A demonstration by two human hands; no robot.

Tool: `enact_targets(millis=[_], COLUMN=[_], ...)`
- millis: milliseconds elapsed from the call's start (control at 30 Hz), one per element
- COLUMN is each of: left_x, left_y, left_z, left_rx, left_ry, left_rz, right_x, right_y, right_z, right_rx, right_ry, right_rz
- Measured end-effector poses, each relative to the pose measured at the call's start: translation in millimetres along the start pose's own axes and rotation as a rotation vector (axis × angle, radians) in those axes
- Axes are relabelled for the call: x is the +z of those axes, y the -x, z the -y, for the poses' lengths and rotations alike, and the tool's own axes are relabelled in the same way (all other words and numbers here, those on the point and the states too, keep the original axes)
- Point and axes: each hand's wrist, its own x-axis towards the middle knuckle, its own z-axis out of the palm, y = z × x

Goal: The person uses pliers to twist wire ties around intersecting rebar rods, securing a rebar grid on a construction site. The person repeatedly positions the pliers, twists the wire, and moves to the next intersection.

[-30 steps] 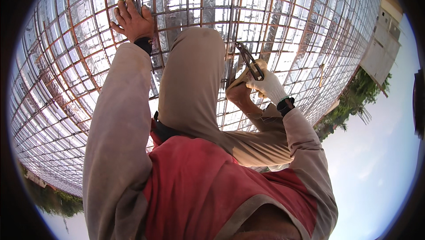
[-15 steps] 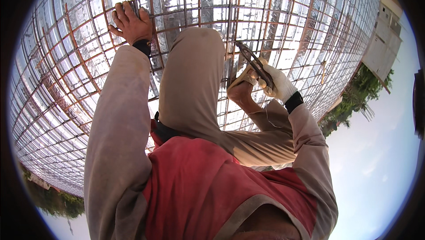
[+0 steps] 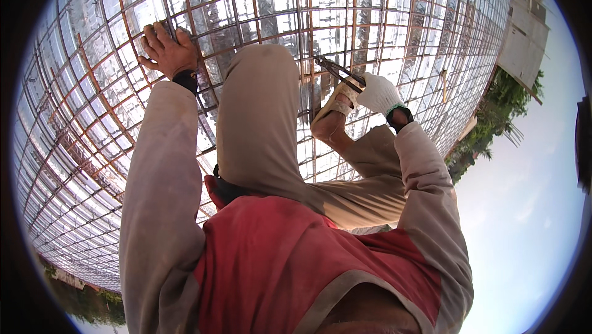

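My bare left hand (image 3: 168,50) lies on the rusty rebar mesh (image 3: 271,12) at the upper left, its fingers spread over the bars. A white knitted glove covers my right hand (image 3: 378,93), which is closed around the handles of dark metal pincers (image 3: 337,72). The handles stand slightly apart. The pincers' jaws point left, close to a bar crossing just right of my raised knee. Whether the jaws touch the bar or grip a tie wire is too small to tell. My sandalled foot (image 3: 336,112) is just below the pincers.
Shiny corrugated metal sheets (image 3: 213,19) lie under the bars. My bent knee (image 3: 265,62) rises between my hands. Past the mesh, a pale building (image 3: 524,44) and green trees (image 3: 502,109) stand at the right, with more greenery at the lower left.
My right hand has moved forward with the pincers, and they now lie flatter, jaws to the left. My left hand stays on the same part of the mesh while the view has shifted slightly.
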Motion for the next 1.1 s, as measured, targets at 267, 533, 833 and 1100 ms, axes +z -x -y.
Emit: enact_targets(millis=[267,533,833,1100], left_x=[1,10,11,-4], left_y=[4,2,-6,-23], left_z=[0,5,12,32], left_rx=[0.014,0.054,0.052,-0.003], left_ry=[-0.007,-0.039,-0.195,-0.310], left_rz=[-0.015,-0.047,-0.054,0.129], right_x=[-80,-141,-76,109], right_y=[40,55,51,-24], right_z=[-7,-132,-234,-170], right_rx=[0.097,-0.070,-0.135,-0.068], right_ry=[-0.482,0.630,0.468,-1.090], right_rz=[0.229,-0.330,-0.656,-0.345])
